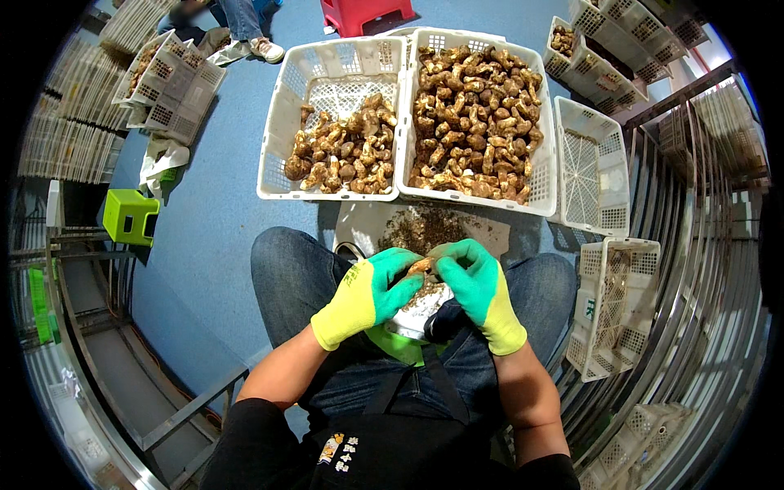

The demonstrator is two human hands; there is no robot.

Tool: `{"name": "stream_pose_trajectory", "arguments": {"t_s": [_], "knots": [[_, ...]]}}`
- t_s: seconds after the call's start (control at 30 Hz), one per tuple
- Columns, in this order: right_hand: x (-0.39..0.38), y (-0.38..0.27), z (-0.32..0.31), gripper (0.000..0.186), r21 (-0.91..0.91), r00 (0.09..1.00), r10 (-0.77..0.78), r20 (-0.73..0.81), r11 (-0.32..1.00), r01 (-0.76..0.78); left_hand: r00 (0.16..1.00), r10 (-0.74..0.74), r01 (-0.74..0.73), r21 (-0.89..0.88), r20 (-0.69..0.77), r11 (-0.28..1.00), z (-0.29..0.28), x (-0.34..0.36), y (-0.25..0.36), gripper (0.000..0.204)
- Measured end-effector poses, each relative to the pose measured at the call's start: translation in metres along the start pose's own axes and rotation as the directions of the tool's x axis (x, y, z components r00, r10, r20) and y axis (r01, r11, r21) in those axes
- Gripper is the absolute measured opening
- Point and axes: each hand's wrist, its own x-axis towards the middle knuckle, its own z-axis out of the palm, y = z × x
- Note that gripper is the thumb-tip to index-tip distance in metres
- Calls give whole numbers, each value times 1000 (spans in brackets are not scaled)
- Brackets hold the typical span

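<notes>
Both my hands wear gloves with green palms and yellow cuffs, and they meet above my lap. My left hand is closed on a small brown mushroom, thumb and fingers at its sides. My right hand is pinched closed against the mushroom's other end; what sits between its fingertips is hidden. Dirt darkens the right glove's fingertips. Beneath the hands, a white surface between my legs carries dark crumbs. Ahead stand two white crates: the right crate is full of mushrooms, the left crate partly filled.
A dirt pile lies on a pale sheet before my knees. Empty-looking white crates stand at right beside metal racks. A green stool is at left, a red stool at the back. Another person's shoe shows near mushroom crates far left.
</notes>
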Motion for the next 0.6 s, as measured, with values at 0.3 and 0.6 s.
{"name": "stream_pose_trajectory", "arguments": {"t_s": [0.3,0.6], "knots": [[0,3,-2,23,-38,999,-26,42,999,27,988,135,-126,114,-73,985,2,1,-2,32],[0,1,-1,21,63,1000,29,8,998,-29,948,303,-245,381,-97,891,-1,4,-5,37]]}}
